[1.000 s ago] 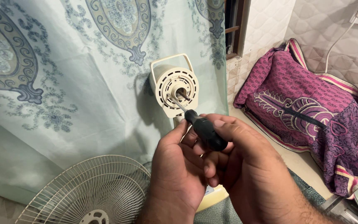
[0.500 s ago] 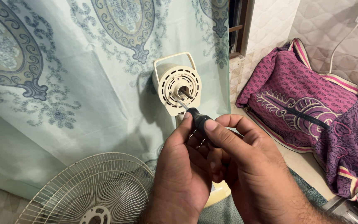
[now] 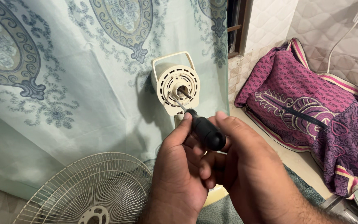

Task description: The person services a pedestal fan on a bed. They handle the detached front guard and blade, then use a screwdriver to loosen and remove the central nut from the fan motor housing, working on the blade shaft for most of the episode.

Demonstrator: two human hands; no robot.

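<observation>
Head view, item one: screwdriver (image 3: 201, 129), black handle, thin steel shaft, tip set into the face of the cream fan motor housing (image 3: 175, 86). I judge it light, rigid, best held at the handle. Left hand (image 3: 178, 174) and right hand (image 3: 245, 174) both clasp that handle, raised together, knuckles toward me. Wire fan grille (image 3: 83, 186) lies lower left.

A single head-worn view looks down and forward from just behind the left hand (image 3: 179, 174) and right hand (image 3: 253, 178), close to them. It faces the fan motor housing (image 3: 175, 85), which sits near frame centre against the curtain (image 3: 63, 83).
</observation>
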